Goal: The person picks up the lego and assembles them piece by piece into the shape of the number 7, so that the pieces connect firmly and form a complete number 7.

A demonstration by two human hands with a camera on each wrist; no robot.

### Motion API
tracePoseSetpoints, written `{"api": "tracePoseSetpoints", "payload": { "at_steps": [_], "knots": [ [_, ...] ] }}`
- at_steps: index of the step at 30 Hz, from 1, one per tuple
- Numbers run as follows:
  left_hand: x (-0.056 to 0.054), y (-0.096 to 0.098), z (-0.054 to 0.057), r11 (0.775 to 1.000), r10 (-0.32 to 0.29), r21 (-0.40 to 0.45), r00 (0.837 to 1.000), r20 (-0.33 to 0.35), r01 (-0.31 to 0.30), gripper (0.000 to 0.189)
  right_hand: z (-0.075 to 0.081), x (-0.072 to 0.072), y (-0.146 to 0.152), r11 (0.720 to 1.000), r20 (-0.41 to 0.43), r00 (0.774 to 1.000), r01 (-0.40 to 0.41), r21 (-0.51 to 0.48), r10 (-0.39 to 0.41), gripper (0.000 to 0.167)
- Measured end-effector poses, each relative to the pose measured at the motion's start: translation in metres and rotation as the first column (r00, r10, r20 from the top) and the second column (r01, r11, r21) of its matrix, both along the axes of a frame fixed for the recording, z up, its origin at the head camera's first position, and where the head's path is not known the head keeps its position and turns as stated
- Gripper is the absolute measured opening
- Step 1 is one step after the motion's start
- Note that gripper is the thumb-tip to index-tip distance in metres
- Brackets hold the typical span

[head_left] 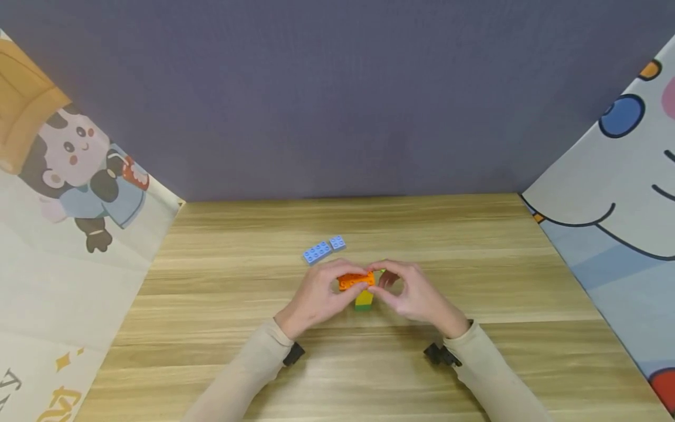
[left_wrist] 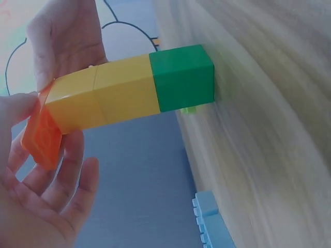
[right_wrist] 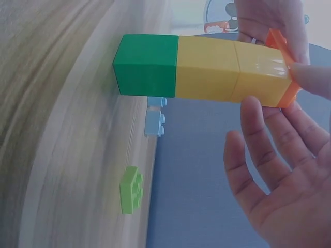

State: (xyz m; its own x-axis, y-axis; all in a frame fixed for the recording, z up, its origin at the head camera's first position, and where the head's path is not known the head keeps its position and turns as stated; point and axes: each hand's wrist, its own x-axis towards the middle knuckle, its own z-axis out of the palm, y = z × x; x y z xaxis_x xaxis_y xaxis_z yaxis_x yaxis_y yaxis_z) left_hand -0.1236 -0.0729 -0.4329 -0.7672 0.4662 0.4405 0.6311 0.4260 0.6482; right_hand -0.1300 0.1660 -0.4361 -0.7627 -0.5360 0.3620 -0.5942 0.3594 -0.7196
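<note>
A tower of two yellow blocks (left_wrist: 103,98) on a green block (left_wrist: 183,77) stands upright on the wooden table. Across its top lies a flat orange brick (head_left: 355,283), sticking out to the left in the head view. My left hand (head_left: 319,296) pinches this orange brick between thumb and fingers. From the other side, the right hand (head_left: 419,293) grips the brick's right end, thumb in front and index finger behind. In the right wrist view, the right hand's other fingers (right_wrist: 264,150) extend beside the upper yellow block.
Behind the left hand lie a longer blue brick (head_left: 317,252) and a small blue brick (head_left: 337,242). A light green brick (right_wrist: 130,190) rests on the table beyond the tower. A dark panel (head_left: 348,105) rises at the table's back edge, with printed panels on both sides.
</note>
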Motion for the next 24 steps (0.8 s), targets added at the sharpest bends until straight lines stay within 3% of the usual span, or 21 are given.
{"api": "tracePoseSetpoints", "payload": {
  "at_steps": [10,20,24],
  "knots": [
    [0.003,-0.001,0.009,1.0,-0.021,-0.017,0.997,0.073,0.022,0.02,-0.002,0.0,0.003,1.0,0.135,0.991,0.008,-0.019,-0.006,0.036],
    [0.002,0.001,0.009,1.0,-0.014,-0.009,0.994,0.105,0.015,0.019,-0.005,-0.009,0.014,0.999,0.2,0.98,0.009,-0.04,0.0,0.036],
    [0.002,0.001,0.009,1.0,-0.009,-0.017,0.99,0.141,0.011,0.02,-0.011,-0.016,0.022,0.997,0.213,0.976,0.062,-0.054,-0.049,0.036]
  ]
}}
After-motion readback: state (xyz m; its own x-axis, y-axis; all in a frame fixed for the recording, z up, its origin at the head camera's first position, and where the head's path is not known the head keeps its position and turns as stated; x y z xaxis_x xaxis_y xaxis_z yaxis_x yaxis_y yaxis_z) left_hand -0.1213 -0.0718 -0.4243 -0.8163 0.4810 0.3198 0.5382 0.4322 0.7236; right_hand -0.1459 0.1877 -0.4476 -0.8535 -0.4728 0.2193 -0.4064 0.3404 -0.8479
